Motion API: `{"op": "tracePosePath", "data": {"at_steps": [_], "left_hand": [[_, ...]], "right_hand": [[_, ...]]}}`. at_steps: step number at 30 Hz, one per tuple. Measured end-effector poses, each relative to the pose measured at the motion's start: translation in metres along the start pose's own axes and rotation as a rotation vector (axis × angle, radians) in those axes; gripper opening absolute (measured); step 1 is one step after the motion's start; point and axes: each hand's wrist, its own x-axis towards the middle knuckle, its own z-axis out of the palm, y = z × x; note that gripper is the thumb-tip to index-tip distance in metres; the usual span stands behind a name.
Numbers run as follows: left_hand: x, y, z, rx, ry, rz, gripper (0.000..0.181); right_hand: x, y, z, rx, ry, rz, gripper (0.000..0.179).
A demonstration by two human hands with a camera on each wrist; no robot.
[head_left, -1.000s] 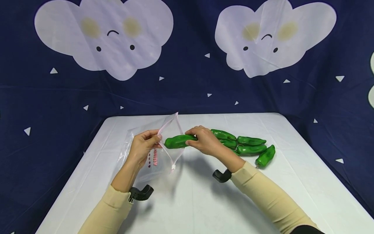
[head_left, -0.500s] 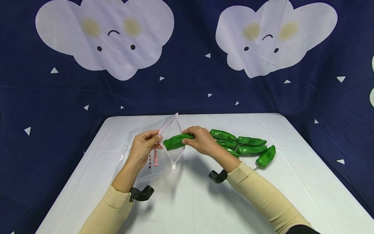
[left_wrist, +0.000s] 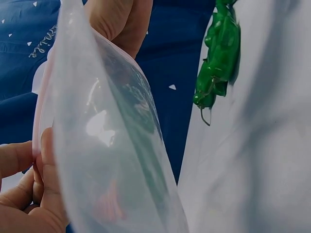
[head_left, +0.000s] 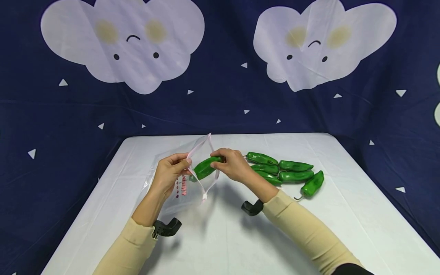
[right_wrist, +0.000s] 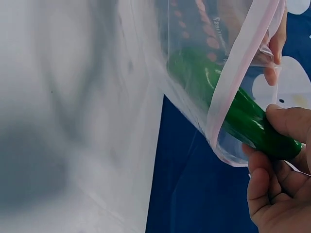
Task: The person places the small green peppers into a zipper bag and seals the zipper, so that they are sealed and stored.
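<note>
Partway into a clear plastic bag (head_left: 177,202), a long, glossy green pepper (head_left: 204,168) is pinched at one end

The right hand (head_left: 233,165) grips the pepper between thumb and fingertips, close to one end, so that most of its length extends beyond the grip. From there it slants down and leftward through the bag's mouth. In the right wrist view, the pepper crosses the pale pink-edged rim (right_wrist: 237,73), with its far end behind the see-through wall.

Opposite, the left hand (head_left: 170,172) pinches the near side of that rim between thumb and fingers; the mouth gapes toward the right hand. A small white slider (head_left: 204,196) sits at the mouth's lower corner, and pinkish-red printed marks (head_left: 184,186) show on the wall below the left hand's fingers.

Just beyond the right hand, more green peppers (head_left: 295,176) lie close together on the white-covered table (head_left: 227,236), the rightmost one tilted, its thin stem toward the person. Past the table's far edge hangs a navy cloth (head_left: 227,110) printed with pale clouds.
</note>
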Motion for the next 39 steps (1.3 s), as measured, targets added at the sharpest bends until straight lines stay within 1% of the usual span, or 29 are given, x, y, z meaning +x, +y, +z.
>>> {"op": "tracePosePath", "data": {"at_steps": [10, 17, 31, 35, 39], "left_hand": [[0.0, 0.001, 0.0, 0.009, -0.007, -0.009, 0.038], [-0.001, 0.004, 0.001, 0.001, -0.011, 0.003, 0.039], [-0.002, 0.008, 0.002, 0.014, -0.001, 0.004, 0.038], [-0.002, 0.009, 0.002, 0.006, 0.0, 0.002, 0.038], [-0.001, 0.008, 0.002, -0.001, 0.0, 0.004, 0.037]], "right_hand": [[0.003, -0.004, 0.005, -0.002, 0.006, -0.022, 0.028], [0.006, -0.008, 0.009, -0.046, 0.004, -0.048, 0.028], [0.008, -0.015, 0.013, -0.074, -0.02, -0.053, 0.028], [0.007, -0.017, 0.014, -0.078, -0.011, -0.057, 0.027], [0.006, -0.017, 0.015, -0.073, 0.022, -0.067, 0.025]]}}
